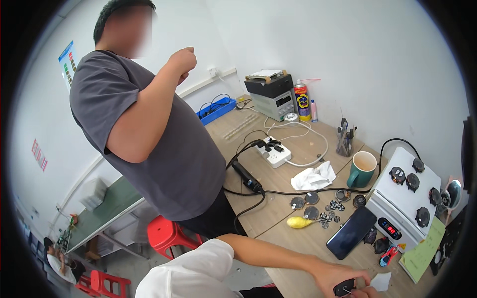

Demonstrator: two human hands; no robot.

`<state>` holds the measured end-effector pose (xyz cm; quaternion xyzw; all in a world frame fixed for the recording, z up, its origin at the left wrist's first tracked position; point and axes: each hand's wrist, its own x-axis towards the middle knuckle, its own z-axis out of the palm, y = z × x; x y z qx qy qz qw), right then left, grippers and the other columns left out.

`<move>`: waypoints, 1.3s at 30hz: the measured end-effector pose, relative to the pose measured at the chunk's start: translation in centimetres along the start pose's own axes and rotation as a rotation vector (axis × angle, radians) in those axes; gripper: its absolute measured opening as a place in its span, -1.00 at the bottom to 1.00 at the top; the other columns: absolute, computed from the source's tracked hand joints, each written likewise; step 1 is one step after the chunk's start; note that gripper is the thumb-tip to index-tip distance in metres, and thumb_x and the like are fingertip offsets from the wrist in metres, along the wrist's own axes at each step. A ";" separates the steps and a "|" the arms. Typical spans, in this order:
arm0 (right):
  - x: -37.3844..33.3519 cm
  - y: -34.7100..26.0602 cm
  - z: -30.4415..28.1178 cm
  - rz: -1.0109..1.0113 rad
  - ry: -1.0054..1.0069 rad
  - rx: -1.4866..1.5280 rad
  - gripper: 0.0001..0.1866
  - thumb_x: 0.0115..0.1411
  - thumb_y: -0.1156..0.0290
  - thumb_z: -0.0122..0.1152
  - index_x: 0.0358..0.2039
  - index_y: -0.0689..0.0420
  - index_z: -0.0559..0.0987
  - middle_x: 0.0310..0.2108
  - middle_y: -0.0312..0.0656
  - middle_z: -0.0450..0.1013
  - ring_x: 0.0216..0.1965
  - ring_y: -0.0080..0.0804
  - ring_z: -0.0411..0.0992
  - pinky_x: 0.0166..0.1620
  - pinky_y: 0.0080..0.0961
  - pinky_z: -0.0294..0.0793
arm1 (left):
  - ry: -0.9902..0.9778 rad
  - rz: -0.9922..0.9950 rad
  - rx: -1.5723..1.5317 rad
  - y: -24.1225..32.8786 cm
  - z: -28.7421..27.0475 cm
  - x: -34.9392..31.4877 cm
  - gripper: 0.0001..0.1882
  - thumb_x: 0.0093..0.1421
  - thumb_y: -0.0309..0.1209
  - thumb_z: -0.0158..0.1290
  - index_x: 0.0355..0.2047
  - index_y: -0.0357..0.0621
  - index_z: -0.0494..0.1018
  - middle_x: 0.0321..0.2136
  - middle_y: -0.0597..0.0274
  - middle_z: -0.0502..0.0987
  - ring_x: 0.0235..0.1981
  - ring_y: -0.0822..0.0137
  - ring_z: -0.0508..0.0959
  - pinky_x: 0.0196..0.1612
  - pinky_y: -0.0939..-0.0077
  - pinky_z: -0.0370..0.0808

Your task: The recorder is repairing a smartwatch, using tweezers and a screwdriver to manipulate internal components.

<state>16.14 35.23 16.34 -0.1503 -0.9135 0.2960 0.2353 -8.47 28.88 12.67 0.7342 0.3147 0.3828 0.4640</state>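
Observation:
My left hand [332,276] is near the front edge of the table, its fingers wrapped round a small black watch case [344,287]. At the lower edge of the picture, my right hand [365,292] is partly cut off. Its closed fingers meet the case and pinch a thin metal tool whose tip lies against it; the rest of the tool is hidden. Beside the hands lies a scrap of white paper [381,281]. Red-handled cutters [388,256] and a dark phone [352,232] rest just beyond.
A white heating plate [405,184] carries several watch cases. Round dark parts [311,213], a yellow blower bulb [299,222], a green mug [361,169], a tissue [314,176] and a power strip [273,153] lie farther off. Another person [159,134] stands at the left.

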 end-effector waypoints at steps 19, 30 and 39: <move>0.4 -0.9 -0.1 -0.020 0.014 -0.010 -0.81 0.26 0.63 0.34 -0.12 0.18 0.69 -0.18 0.06 0.59 -0.18 0.15 0.59 -0.11 -0.12 0.60 | -0.025 -0.049 -0.036 0.5 -0.2 0.2 -0.17 0.14 -0.34 0.38 0.37 -0.21 0.26 0.04 -0.05 0.54 -0.04 0.11 0.57 -0.01 0.19 0.56; 0.6 0.2 -0.2 -0.113 0.011 -0.080 -0.79 0.30 0.52 0.37 -0.05 0.17 0.67 -0.15 0.06 0.60 -0.18 0.16 0.61 -0.14 -0.12 0.60 | 0.004 -0.014 -0.039 0.0 -0.2 0.0 -0.17 0.16 -0.34 0.39 0.38 -0.22 0.26 0.03 -0.06 0.54 -0.03 0.09 0.57 0.01 0.16 0.56; -1.8 1.1 -0.6 -0.006 -0.082 -0.100 -0.72 0.34 0.43 0.40 0.04 0.10 0.65 -0.15 0.14 0.60 -0.18 0.16 0.62 -0.15 -0.09 0.61 | -0.054 -0.036 -0.013 -1.2 0.7 0.6 -0.14 0.06 -0.34 0.38 0.34 -0.13 0.23 -0.04 -0.03 0.57 -0.06 0.08 0.62 -0.04 0.22 0.54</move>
